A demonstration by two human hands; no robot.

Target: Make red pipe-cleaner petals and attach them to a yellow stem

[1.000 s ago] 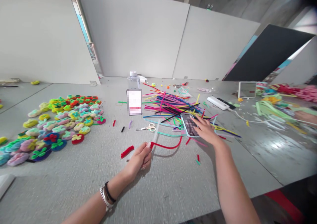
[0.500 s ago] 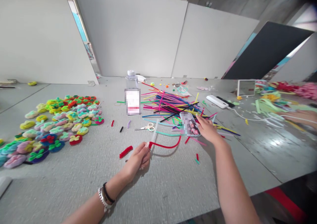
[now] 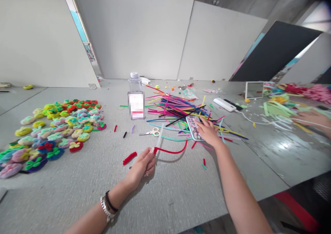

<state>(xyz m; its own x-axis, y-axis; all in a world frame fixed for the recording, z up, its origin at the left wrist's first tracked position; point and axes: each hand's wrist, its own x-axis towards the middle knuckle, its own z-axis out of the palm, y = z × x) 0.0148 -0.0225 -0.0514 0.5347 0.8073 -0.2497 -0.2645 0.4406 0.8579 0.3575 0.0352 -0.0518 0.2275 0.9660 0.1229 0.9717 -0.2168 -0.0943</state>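
My left hand (image 3: 144, 163) is closed, pinching a red pipe cleaner (image 3: 172, 152) at the end of a whitish translucent strip (image 3: 160, 134). The pipe cleaner curves off to the right in a loose arc, its far end near the phone. A phone (image 3: 193, 128) lies face up, its lit screen showing rows of icons. Over that screen rests my right hand (image 3: 209, 132), fingers stretched out and holding nothing. White-handled scissors (image 3: 152, 132) lie just beyond my left hand, and a coiled red pipe cleaner piece (image 3: 129, 158) lies to its left.
A large pile of coloured pipe cleaners (image 3: 176, 106) spreads behind the phone. Many fuzzy flower pieces (image 3: 59, 130) cover the left. A bottle (image 3: 134, 84), a white power bank (image 3: 224, 104) with a cable and a small framed screen (image 3: 254, 90) stand farther back. Another person's hand (image 3: 314, 118) is far right.
My right hand has moved left from the phone's edge onto its screen, which has switched from pictures to icons. My left hand keeps its pinch. The view has shifted slightly.
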